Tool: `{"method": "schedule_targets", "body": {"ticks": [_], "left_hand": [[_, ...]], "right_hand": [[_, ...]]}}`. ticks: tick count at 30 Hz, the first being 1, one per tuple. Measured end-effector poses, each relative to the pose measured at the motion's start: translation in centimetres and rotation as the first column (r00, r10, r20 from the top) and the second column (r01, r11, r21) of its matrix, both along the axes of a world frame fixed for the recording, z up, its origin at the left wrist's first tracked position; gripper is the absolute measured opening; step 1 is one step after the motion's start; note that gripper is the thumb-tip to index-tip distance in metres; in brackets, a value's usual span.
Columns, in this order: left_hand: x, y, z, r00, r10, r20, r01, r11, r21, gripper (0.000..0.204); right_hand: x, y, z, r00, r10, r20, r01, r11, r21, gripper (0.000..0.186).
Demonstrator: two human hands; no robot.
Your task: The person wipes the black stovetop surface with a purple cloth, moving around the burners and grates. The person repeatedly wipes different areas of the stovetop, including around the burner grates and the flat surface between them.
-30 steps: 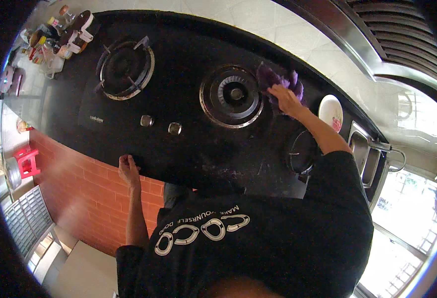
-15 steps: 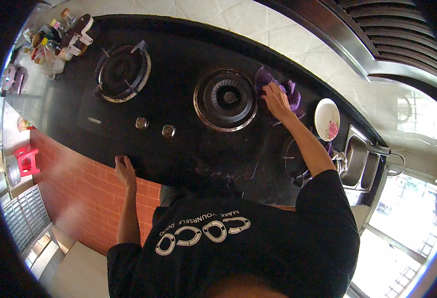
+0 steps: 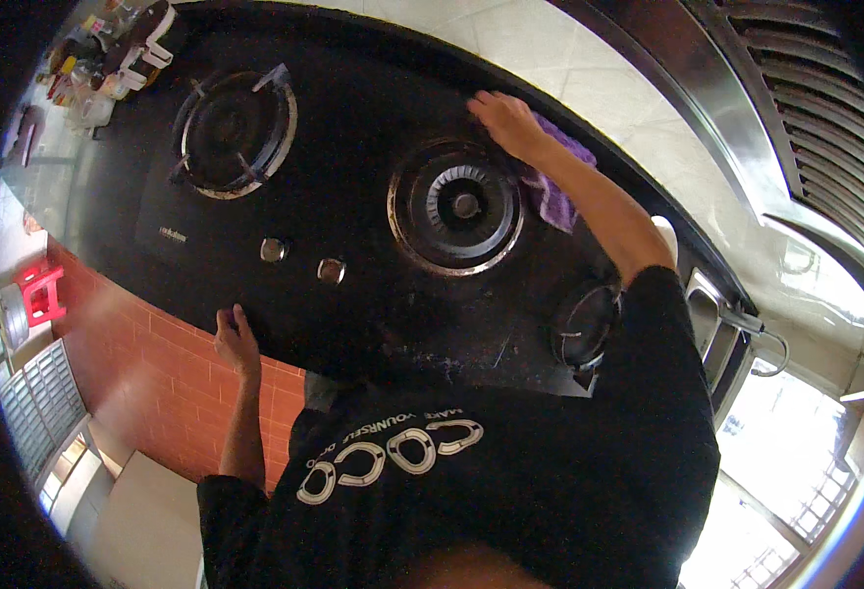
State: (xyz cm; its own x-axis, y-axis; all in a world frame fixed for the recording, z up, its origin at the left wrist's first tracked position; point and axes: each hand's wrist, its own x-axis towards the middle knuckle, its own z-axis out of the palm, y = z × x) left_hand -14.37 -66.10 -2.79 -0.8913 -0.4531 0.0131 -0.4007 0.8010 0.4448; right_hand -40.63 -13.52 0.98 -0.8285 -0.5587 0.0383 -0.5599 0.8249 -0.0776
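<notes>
My right hand point(image 3: 510, 123) reaches to the back of the black cooktop, behind the right burner point(image 3: 463, 203). A purple cloth point(image 3: 554, 201) lies under its palm and wrist, against the back ledge; the fingertips extend past the cloth to the left. My left hand point(image 3: 238, 342) is by the front edge of the counter, below the two control knobs point(image 3: 273, 249), its thumb and forefinger apart with nothing plain between them. The right burner has no pan support on it. A dark round pan support point(image 3: 589, 326) lies on the counter to its right, near my body.
The left burner point(image 3: 234, 133) carries its pan support. Several bottles and jars point(image 3: 88, 74) crowd the far left corner. At the right, a white bowl point(image 3: 665, 236) is mostly behind my arm, beside the sink point(image 3: 705, 306). A range hood point(image 3: 746, 137) overhangs the back right.
My right hand has moved left and back, around behind the right burner, and the purple cloth has spread along the ledge. My left hand stays near the front edge, its fingers more apart. The view has shifted slightly.
</notes>
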Motion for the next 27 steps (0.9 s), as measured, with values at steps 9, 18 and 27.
{"method": "schedule_targets", "body": {"ticks": [9, 18, 27], "left_hand": [[-0.3, 0.1, 0.4, 0.998, 0.047, 0.051, -0.053, 0.992, 0.113, 0.029], [0.2, -0.3, -1.1, 0.998, 0.035, -0.059, -0.027, 0.991, 0.132, 0.028], [-0.1, 0.7, -0.2, 0.996, 0.079, -0.050, -0.074, 0.992, 0.104, 0.030]], "right_hand": [[2.9, 2.9, -0.4, 0.986, 0.148, 0.072, -0.140, 0.985, -0.106, 0.019], [6.5, 5.9, 2.4, 0.952, 0.149, 0.267, -0.174, 0.982, 0.074, 0.028], [2.3, 3.1, 0.8, 0.976, 0.133, 0.173, -0.136, 0.991, 0.008, 0.031]]}}
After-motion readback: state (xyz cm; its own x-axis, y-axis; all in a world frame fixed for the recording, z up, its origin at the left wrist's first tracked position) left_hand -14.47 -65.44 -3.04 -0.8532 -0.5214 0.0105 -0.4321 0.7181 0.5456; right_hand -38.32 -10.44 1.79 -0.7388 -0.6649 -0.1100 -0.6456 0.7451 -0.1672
